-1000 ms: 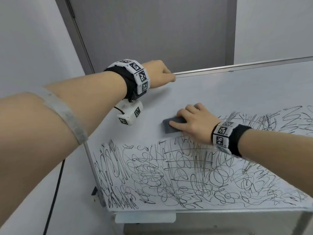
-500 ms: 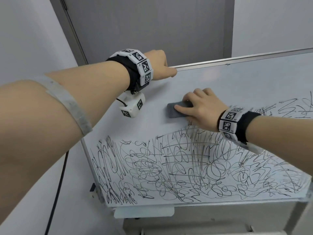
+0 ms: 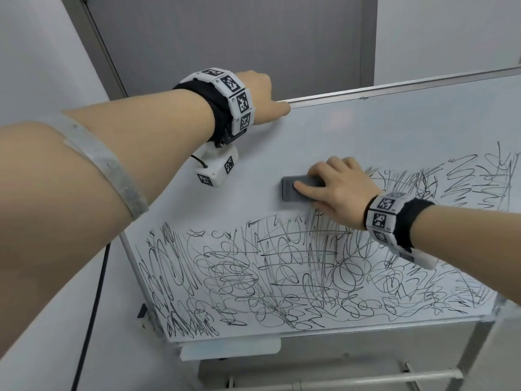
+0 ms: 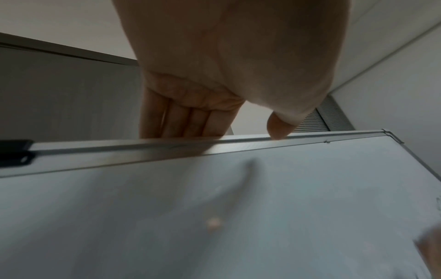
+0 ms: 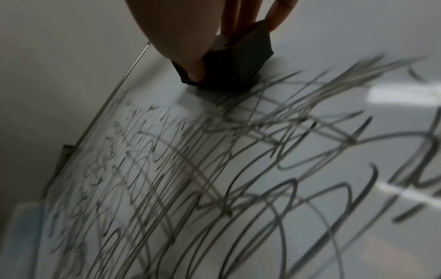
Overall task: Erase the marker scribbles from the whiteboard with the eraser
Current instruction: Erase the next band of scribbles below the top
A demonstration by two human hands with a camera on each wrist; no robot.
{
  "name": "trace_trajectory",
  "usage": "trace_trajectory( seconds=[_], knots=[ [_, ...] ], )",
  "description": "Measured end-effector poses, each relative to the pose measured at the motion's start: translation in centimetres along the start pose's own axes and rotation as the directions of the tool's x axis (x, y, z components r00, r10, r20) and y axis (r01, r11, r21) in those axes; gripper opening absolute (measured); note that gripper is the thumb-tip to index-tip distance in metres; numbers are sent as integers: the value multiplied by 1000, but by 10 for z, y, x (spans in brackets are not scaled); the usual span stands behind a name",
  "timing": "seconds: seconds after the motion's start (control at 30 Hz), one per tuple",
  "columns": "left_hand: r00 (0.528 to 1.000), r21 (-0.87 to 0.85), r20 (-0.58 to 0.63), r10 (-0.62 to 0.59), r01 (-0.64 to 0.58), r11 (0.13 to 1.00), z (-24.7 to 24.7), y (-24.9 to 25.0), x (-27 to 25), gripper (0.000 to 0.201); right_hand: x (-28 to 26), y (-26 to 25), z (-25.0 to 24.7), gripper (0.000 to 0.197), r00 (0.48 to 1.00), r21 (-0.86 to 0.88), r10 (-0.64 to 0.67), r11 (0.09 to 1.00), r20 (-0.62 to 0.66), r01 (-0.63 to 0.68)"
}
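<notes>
The whiteboard (image 3: 366, 128) tilts away from me, bare across its top band. Black marker scribbles (image 3: 282, 277) cover its lower half and the right side. A dark grey eraser (image 3: 290, 190) lies flat on the board just above the scribbles, and my right hand (image 3: 338, 190) grips it with the thumb along its near side and the fingers over its top. In the right wrist view the eraser (image 5: 238, 62) sits at the upper edge of the scribbles (image 5: 214, 169). My left hand (image 3: 262, 97) grips the board's top frame (image 4: 119, 149), fingers behind it, thumb on the front.
A white tray (image 3: 231, 348) hangs under the board's bottom edge, above a metal stand bar (image 3: 366, 380). A black cable (image 3: 90, 320) runs down the wall on the left. A grey door (image 3: 239, 38) stands behind the board. A black clip (image 4: 14, 152) sits on the top frame.
My right hand slid the eraser up the board a little, then back down towards the scribbles. My left hand has kept its hold on the top frame.
</notes>
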State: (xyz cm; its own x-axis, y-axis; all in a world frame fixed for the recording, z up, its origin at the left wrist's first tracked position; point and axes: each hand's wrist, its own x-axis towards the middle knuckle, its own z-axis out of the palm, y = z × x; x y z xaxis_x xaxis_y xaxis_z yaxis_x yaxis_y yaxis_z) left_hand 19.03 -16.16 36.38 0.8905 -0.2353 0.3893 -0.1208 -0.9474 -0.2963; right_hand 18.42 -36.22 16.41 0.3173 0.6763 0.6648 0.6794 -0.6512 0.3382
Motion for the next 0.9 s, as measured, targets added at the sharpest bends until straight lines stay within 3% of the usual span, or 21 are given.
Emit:
trace_trajectory(
  seconds=[0.1, 0.2, 0.3, 0.4, 0.57, 0.77, 0.83, 0.9],
  knots=[
    [999, 45, 28, -42, 41, 998, -8, 12, 6, 59, -22, -7, 13, 46, 991, -21, -94, 995, 100, 97],
    [991, 9, 91, -95, 94, 996, -16, 20, 18, 60, -17, 8, 0, 44, 999, -6, -13, 1000, 52, 13],
    [994, -83, 104, 15, -6, 997, -16, 40, 28, 55, -7, 22, -15, 41, 994, 23, 103, 994, -47, -102],
    [990, -140, 79, 116, -104, 985, -5, 68, 32, 55, -20, 16, -5, 40, 994, 41, 89, 995, -60, -87],
    [992, -104, 41, 116, -111, 988, 8, 78, 46, 54, -55, 7, 19, 44, 997, 9, 12, 1000, 72, -13],
    [994, -83, -11, 111, -112, 990, 19, 72, 48, 55, -47, 47, -5, 43, 971, 12, 207, 978, -118, -207],
    [994, -79, -10, 108, -108, 991, 18, 73, 46, 55, -58, 44, -1, 41, 974, 22, 197, 980, -109, -195],
    [993, -58, 1, 114, -114, 992, 17, 76, 45, 56, -73, 34, 9, 40, 994, 10, 104, 995, -23, -104]
  ],
)
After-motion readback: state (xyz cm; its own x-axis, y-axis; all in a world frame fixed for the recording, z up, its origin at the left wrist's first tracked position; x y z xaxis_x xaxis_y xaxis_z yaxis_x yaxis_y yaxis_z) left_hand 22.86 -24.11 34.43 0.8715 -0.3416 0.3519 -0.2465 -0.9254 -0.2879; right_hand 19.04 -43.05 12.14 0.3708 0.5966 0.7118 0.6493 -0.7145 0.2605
